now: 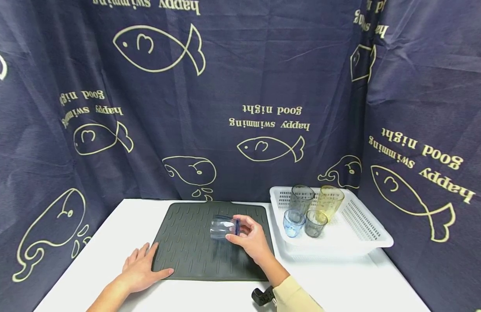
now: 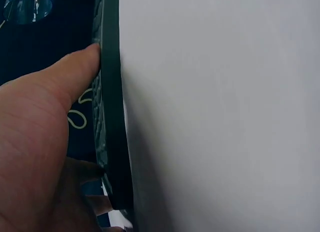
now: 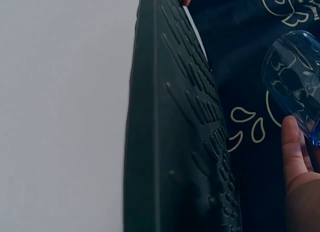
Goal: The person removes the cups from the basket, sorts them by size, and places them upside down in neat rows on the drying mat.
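Note:
My right hand (image 1: 251, 236) grips a clear bluish drinking glass (image 1: 222, 228) by one end and holds it on its side above the dark ribbed drying mat (image 1: 186, 247). In the right wrist view the same glass (image 3: 295, 72) shows at the upper right, thumb against it. Spread out at the mat's near left corner, my left hand (image 1: 141, 268) rests with straight fingers on its edge. The left wrist view shows the thumb (image 2: 82, 67) touching the mat's rim (image 2: 112, 117).
A white plastic basket (image 1: 365, 245) stands to the right, holding a tall grey glass (image 1: 301, 199), a tall yellow glass (image 1: 329, 201), a small blue glass (image 1: 293, 224) and a small grey glass (image 1: 315, 224). A dark curtain (image 1: 225, 86) hangs behind the white table (image 1: 326, 281).

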{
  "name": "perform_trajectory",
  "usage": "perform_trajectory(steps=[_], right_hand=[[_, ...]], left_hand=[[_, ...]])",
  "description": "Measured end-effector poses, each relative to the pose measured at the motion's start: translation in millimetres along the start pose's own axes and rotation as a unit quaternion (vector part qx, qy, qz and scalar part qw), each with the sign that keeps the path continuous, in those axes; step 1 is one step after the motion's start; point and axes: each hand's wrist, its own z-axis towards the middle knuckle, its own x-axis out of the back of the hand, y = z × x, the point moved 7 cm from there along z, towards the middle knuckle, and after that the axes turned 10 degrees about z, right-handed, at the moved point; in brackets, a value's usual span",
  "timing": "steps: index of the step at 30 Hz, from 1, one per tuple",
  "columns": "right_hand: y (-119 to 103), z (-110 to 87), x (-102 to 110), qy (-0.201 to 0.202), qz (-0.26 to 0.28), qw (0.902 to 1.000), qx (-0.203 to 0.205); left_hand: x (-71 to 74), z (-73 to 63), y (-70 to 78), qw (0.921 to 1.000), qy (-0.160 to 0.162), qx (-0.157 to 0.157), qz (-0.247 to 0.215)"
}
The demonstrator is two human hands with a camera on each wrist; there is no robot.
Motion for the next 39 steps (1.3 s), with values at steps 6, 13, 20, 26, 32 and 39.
perform_trajectory(steps=[6,13,20,26,32,39], right_hand=[[1,9.7,-2,0.0,-0.009,0.9999,0.013],[2,22.3,-5,0.007,0.001,0.9998,0.017],[-2,31.6,-13,0.001,-0.029,0.9995,0.012],[-10,36.7,-20,-0.002,-0.076,0.9969,0.018],[2,47.8,-19,0.015,-0.115,0.9926,0.038],[8,57.0,-30,-0.003,-0.149,0.988,0.041]], left_hand=[[-0.3,1.0,-2.0,0.9993,-0.013,-0.005,0.035],[2.2,0.5,-3.5,0.9981,-0.003,-0.007,0.062],[2.8,0.6,-5.7,0.998,-0.01,0.0,0.063],[-0.3,1.7,-8.1,0.9979,-0.023,0.01,0.06],[-2.4,4.0,-8.5,0.9974,-0.03,0.012,0.064],[-0.3,4.7,-6.2,0.9968,-0.04,0.009,0.069]])
